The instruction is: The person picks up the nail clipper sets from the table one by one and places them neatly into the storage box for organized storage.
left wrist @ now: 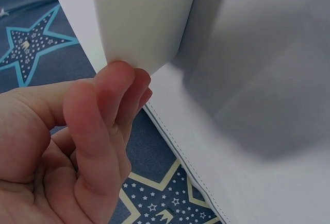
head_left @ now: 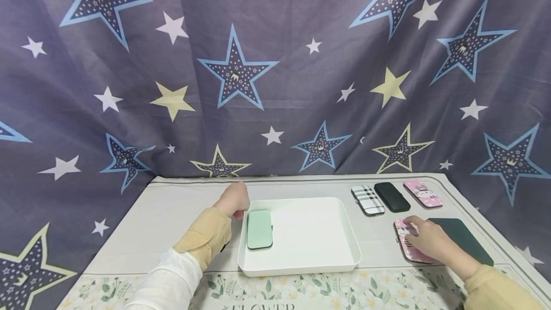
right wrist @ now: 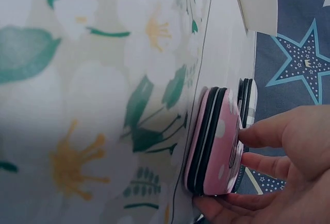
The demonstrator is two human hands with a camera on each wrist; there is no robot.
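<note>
A white tray (head_left: 301,270) holds a mint-green case (head_left: 259,229) at its left end. My left hand (head_left: 234,200) is at the tray's back left corner; in the left wrist view the curled fingers (left wrist: 116,80) grip the tray's outer corner (left wrist: 144,23). Right of the tray, my right hand (head_left: 430,240) lies over a pink patterned case (head_left: 409,248). The right wrist view has fingertips on the top of this pink case (right wrist: 216,141) and others round its edge; the right hand (right wrist: 289,167) grips it.
Behind the right hand lie a plaid case (head_left: 368,200), a black case (head_left: 391,197) and another pink case (head_left: 423,193). A dark green flat item (head_left: 465,238) is partly under the right forearm. A star-patterned curtain (head_left: 275,85) hangs behind the table.
</note>
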